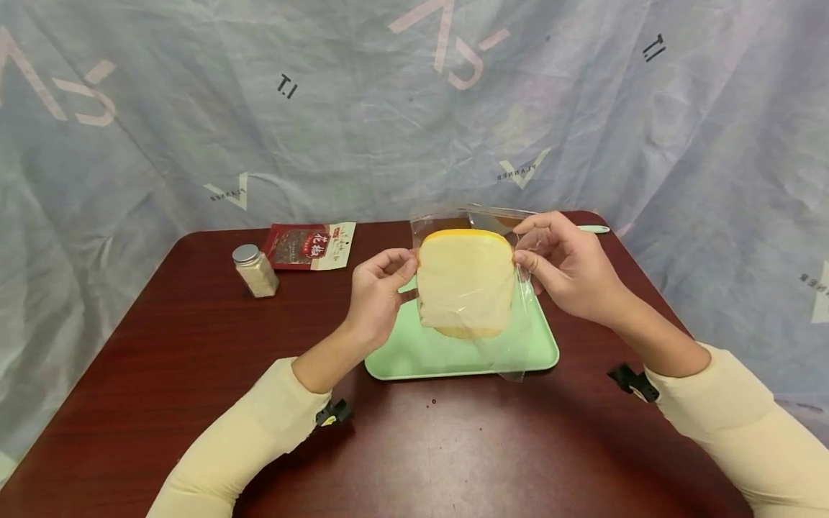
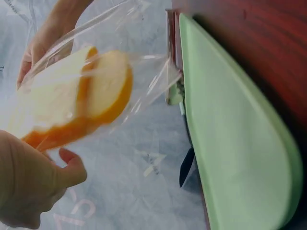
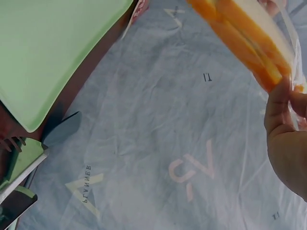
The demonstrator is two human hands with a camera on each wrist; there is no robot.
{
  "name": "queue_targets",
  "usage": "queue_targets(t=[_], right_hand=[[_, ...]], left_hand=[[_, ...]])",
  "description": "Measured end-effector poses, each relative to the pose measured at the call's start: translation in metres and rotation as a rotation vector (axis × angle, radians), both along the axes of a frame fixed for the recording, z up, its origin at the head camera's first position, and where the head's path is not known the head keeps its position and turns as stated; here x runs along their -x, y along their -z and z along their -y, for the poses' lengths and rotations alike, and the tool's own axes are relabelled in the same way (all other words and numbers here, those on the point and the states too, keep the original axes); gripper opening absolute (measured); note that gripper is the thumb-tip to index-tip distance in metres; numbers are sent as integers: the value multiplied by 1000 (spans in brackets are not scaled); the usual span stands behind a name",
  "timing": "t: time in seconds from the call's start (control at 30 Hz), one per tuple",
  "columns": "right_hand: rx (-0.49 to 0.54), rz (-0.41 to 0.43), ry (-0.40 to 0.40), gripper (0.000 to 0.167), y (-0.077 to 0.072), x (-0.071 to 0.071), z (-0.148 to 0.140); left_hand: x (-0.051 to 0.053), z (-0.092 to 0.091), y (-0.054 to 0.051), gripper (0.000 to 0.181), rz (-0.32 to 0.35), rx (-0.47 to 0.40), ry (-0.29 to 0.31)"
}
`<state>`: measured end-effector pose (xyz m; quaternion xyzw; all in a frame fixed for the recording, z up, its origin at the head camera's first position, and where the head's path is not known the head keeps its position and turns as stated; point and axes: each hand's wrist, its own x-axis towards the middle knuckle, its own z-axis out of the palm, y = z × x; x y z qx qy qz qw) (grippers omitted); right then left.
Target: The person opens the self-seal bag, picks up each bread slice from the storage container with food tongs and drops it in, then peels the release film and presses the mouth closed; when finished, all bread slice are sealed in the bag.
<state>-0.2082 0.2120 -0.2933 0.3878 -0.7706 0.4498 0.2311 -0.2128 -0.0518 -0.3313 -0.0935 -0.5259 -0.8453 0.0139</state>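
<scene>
Slices of bread (image 1: pixel 465 280) with an orange-yellow crust stand upright in a clear plastic bag (image 1: pixel 512 352). Both are held up over a light green tray (image 1: pixel 395 363). At the left edge, my left hand (image 1: pixel 382 295) pinches the bread through the bag between thumb and fingers. My right hand (image 1: pixel 566 270) pinches the right edge of the bread and bag, its other fingers near the bag's upper edge. From the left wrist side, a second slice (image 2: pixel 112 84) shows, offset from the first. The right wrist view catches only my right hand's (image 3: pixel 290 134) grip at the crust corner.
A spice jar (image 1: pixel 255 271) with a metal lid stands at the left on the dark red table (image 1: pixel 194 338). Beside it lies a red spice packet (image 1: pixel 307 246). Past the tray are a dark spatula (image 3: pixel 62 129) and other utensils. A grey printed curtain (image 1: pixel 363 129) hangs behind.
</scene>
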Motion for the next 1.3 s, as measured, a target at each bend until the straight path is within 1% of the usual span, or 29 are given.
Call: queue_targets(t=[0.07,0.13,0.2,0.3,0.33,0.37,0.43,0.53,0.6,0.63,0.7,0.77,0.83,0.9,1.0,1.07,1.17,1.23,1.3], right_hand=[[27,-23,-15,32,2,2,-1],[56,-71,-27,29,5,5,-2],[93,-137,-30,30,9,9,-2],[164,-204,-9,35,13,15,2],[199,-206,-6,36,13,16,4],[239,-193,-10,37,14,17,6],[317,-130,-38,40,15,17,10],[375,-7,-79,47,20,14,14],[381,70,-102,52,26,10,15],[375,105,-99,54,29,7,14],[368,175,-92,59,36,1,14],[325,238,-54,62,42,-6,13],[239,288,8,60,46,-12,13],[129,323,61,49,49,-18,12],[-23,346,102,27,51,-23,9],[-114,350,104,15,52,-25,7],[-227,334,98,8,54,-27,5],[-267,331,81,7,54,-27,3],[-278,322,67,9,53,-28,-1]], left_hand=[[1,3,-1,18,-25,81,-20],[1,6,-2,18,-95,147,-64],[2,7,-4,17,-165,173,-101],[3,5,-5,15,-264,223,-120],[3,4,-5,14,-280,238,-121],[3,2,-4,13,-281,243,-115],[3,-1,-4,12,-280,250,-131],[4,-6,-5,12,-279,223,-223],[4,-9,-8,12,-285,196,-282],[5,-10,-10,12,-288,180,-302],[5,-12,-13,13,-288,140,-319],[6,-13,-17,13,-278,91,-327],[7,-15,-20,15,-270,38,-341],[8,-16,-24,16,-273,-7,-353],[7,-17,-31,18,-280,-43,-374],[6,-17,-35,18,-283,-58,-378],[4,-17,-40,18,-287,-74,-380],[4,-16,-42,18,-299,-76,-377],[4,-15,-42,19,-316,-68,-382]])
